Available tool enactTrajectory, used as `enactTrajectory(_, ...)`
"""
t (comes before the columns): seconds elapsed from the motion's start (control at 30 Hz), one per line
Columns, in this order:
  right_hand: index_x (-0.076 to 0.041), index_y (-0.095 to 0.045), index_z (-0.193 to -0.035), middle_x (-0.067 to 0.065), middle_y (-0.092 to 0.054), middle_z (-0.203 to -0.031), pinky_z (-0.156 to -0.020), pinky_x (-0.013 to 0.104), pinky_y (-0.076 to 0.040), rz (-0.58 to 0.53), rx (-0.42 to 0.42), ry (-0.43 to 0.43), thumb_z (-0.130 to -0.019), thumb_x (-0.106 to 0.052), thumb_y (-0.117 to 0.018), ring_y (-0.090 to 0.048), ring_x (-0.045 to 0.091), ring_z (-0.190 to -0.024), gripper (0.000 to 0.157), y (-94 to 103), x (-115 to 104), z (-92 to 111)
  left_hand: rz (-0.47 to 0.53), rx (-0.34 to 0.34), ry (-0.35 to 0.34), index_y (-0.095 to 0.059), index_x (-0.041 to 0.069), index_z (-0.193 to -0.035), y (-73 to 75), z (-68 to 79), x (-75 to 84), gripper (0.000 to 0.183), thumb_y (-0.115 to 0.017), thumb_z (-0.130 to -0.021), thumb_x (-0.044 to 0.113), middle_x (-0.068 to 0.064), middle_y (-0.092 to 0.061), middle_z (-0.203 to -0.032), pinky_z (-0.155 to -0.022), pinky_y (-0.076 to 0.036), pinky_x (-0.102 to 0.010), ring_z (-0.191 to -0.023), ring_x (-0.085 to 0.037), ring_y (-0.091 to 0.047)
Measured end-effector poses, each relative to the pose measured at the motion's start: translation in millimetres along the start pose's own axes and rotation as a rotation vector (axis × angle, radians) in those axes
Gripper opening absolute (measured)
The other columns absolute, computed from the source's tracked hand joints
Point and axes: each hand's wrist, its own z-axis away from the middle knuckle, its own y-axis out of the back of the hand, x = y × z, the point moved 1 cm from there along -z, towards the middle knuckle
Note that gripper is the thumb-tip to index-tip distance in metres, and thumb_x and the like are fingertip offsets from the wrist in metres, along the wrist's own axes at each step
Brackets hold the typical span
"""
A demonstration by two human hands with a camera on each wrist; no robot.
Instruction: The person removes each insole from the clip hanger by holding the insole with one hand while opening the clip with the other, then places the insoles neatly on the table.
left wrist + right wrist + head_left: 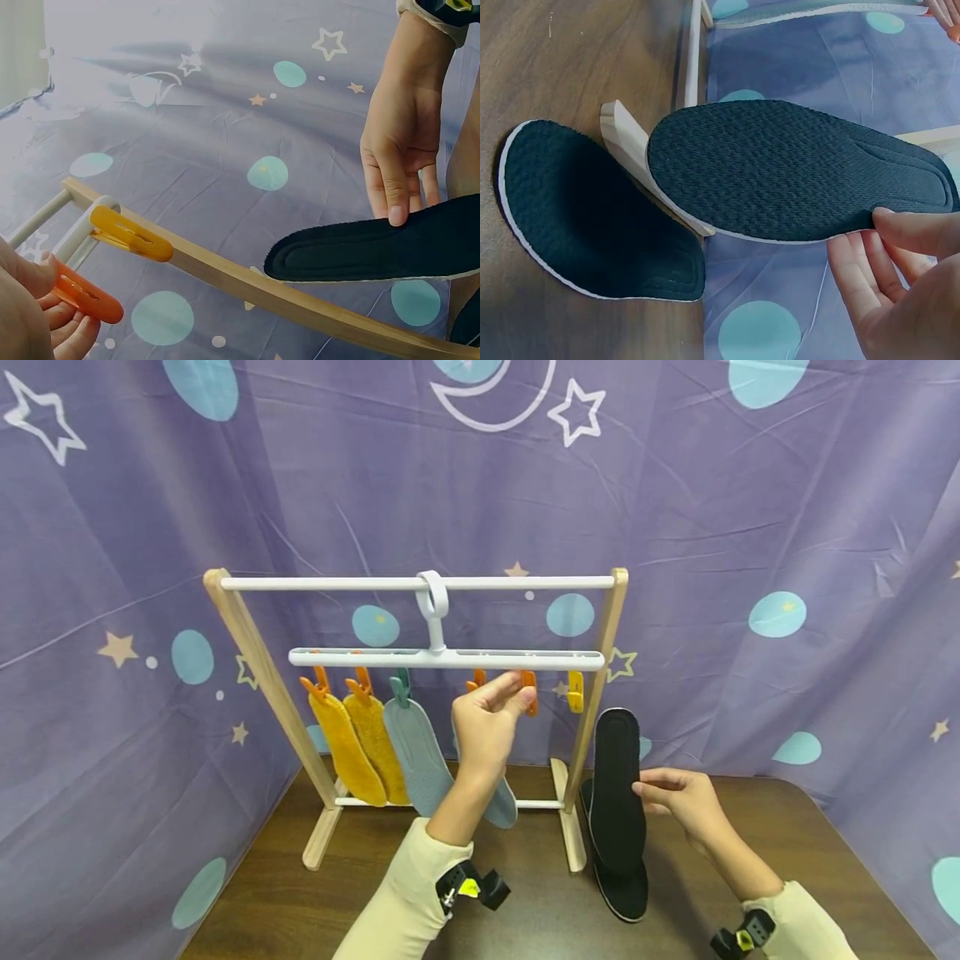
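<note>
Under the right half of the white hanger [360, 657], my left hand [482, 731] pinches an orange clip [88, 295] between thumb and fingers. A yellow clip [575, 692] hangs just to the right of it with nothing in it. My right hand [686, 806] holds a black insole [618, 793] by its edge, thumb on the face and fingers behind, with the narrow end up. Behind and below it, a second black insole [592, 217] rests on the table beside the rack's right foot [567, 827].
Clips hold two yellow insoles [345, 747] and a grey-blue insole [414, 747] on the left of the hanger; another grey-blue insole [501, 807] hangs partly behind my left arm. The hanger hooks over the top bar of a wooden rack [255, 668]. A purple patterned curtain [720, 527] stands behind.
</note>
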Motion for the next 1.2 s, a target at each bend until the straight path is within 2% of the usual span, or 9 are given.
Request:
enactTrajectory(0.73, 0.016, -0.068, -0.112, 0.001, -0.078, -0.086, -0.073, 0.034, -0.064, 0.026, -0.063, -0.113, -0.09, -0.001, -0.074, -0.075, 0.014, -0.075, 0.028, 3.4, 19, -4, 0.011, 0.013, 0.01, -0.075, -0.011, -0.106, -2.2, -0.5, -1.7, 0.025, -0.079, -0.082, -0.005, -0.028, -0.075, -0.102, -0.077, -0.06, -0.017, -0.084, -0.014, -0.075)
enactTrajectory(1.2, 0.017, -0.067, -0.111, 0.004, -0.078, -0.086, -0.073, 0.034, -0.064, 0.056, -0.073, -0.138, -0.091, 0.0, -0.073, -0.075, 0.015, -0.077, 0.027, 1.5, 31, -10, 0.009, 0.014, 0.0, -0.075, -0.011, -0.107, -3.0, -0.2, -1.4, 0.025, -0.079, -0.082, -0.006, -0.027, -0.075, -0.102, -0.08, -0.061, -0.022, -0.09, -0.026, -0.076)
